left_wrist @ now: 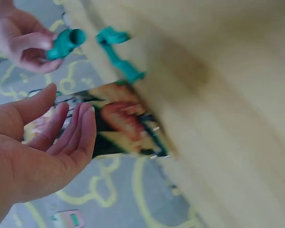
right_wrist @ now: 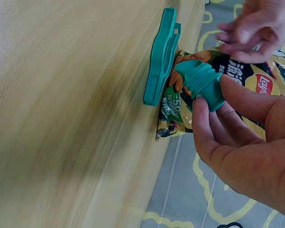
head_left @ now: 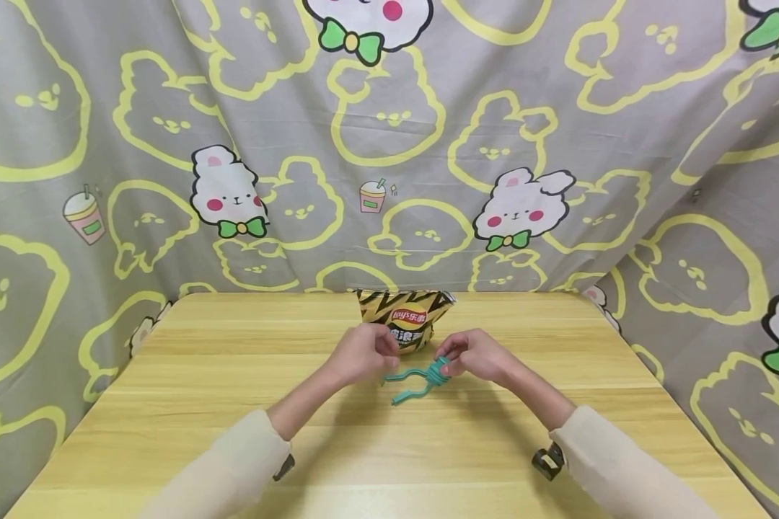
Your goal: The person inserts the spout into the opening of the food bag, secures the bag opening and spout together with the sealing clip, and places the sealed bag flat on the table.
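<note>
Between finger and thumb, my right hand [head_left: 480, 355] pinches a teal ribbed spout piece [right_wrist: 206, 88], a short hollow tube with threads and a slanted open end. A teal bag clip [right_wrist: 157, 66] with two long arms lies on the table beside the spout; the right wrist view shows the two pieces apart. My left hand [left_wrist: 42, 142] holds nothing, its fingers loosely bent and the palm showing in the left wrist view. It hovers in front of a Lay's chip bag [head_left: 409, 310], which stands upright behind both hands. The bag's lower left is hidden by my left hand in the head view.
The wooden table [head_left: 234, 375] reaches back to a grey curtain [head_left: 285, 130] with yellow outlines and cartoon bunnies. The curtain also runs along both sides. A dark wrist device [head_left: 548, 461] sits at my right cuff.
</note>
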The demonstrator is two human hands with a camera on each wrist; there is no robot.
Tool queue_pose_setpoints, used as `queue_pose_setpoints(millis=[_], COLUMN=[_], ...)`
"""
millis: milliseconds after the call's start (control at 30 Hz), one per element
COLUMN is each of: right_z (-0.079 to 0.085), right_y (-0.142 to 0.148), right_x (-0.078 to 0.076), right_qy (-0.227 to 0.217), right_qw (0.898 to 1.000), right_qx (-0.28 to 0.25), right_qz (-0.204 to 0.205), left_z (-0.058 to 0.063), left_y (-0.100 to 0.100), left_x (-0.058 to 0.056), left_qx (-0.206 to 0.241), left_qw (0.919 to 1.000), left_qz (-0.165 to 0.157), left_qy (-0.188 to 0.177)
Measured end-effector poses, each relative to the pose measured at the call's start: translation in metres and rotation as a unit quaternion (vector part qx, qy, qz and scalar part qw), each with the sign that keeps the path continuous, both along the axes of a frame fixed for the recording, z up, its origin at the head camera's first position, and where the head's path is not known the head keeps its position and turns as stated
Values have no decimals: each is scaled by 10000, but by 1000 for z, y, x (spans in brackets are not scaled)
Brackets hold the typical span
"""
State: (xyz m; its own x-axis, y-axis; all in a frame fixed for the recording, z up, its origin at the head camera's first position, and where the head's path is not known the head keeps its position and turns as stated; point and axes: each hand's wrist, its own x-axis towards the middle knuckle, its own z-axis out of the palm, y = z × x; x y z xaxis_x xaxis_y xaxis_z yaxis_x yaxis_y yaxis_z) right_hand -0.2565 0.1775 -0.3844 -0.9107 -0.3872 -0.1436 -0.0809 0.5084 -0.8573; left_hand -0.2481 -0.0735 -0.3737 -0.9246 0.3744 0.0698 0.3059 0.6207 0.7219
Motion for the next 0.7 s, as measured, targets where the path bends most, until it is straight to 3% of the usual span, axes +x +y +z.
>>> queue_pose_setpoints(millis=[400,567,700], right_z=[2,3,4], right_y=[2,2,2], right_x=[-3,-3,-3], right_qy=[107,106,119], right_qw=[9999,9998,9998], right_qx=[115,166,180], right_qz=[0,-42,-43], left_z=[61,84,94], left_y=[14,21,26], left_x=[9,9,5], left_qx=[-284,-42,181], left_qw=[9942,9873,9788], left_qz=[49,148,310], left_qy=[1033,1583,2017])
